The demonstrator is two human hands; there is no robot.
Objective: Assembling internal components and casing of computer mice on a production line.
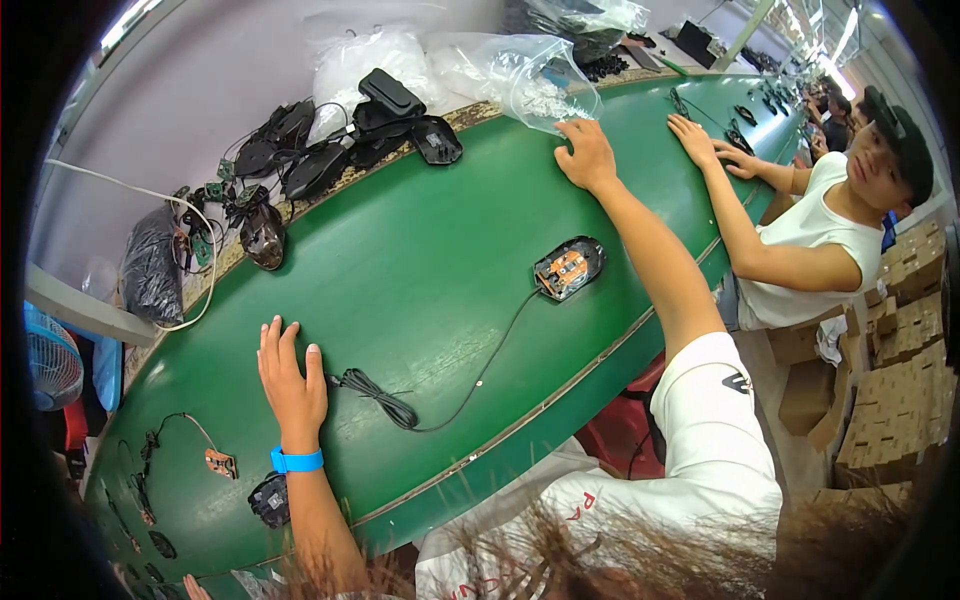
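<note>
My left hand (293,378) lies flat on the green work surface (430,250), fingers stretched out and nothing in it. Beside it, to the right, is the coiled black cable (380,397) of a computer mouse (570,268). That mouse sits without its top cover, an orange circuit board showing inside. Farther off, my right hand (586,152) reaches to the mouth of a clear plastic bag (545,85) with small white parts. Its thumb stands apart from the fingers, and the fingertips are at the bag's edge. My left forearm partly covers a black mouse part (270,500).
Along the far ledge lie black mouse shells (385,130), tangled cables and a black bag (152,268). A loose orange circuit board (220,463) with a cable is at the left. At the right a co-worker (815,230) rests both hands on the surface, near cardboard boxes (890,420).
</note>
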